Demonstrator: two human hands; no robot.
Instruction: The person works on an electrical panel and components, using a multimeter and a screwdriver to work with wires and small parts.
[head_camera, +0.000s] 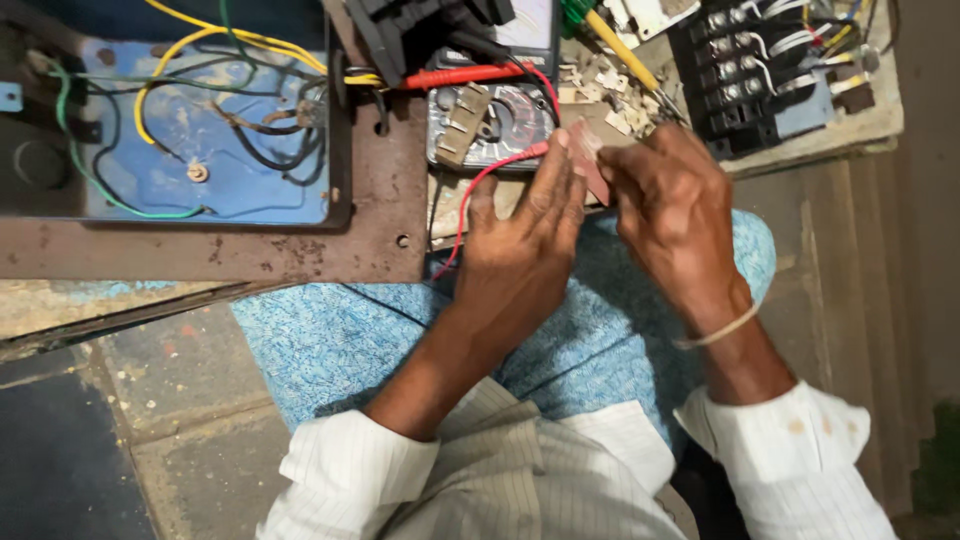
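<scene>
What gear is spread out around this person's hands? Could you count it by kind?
Red test probes: 2
Brown strip: 1
Meter: 1
Yellow-handled screwdriver: 1
Black terminal block: 1
Open metal box: 1
Total: 7

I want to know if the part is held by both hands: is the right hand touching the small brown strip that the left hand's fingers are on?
Touching. The head view shows the right hand fingertips pinching the small brown strip opposite the left hand, with no gap between them.

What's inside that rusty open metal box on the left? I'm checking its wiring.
Inside the rusty metal box, a blue panel carries loose yellow, green and black wires and a small screw. Its upper part is out of frame.
</scene>
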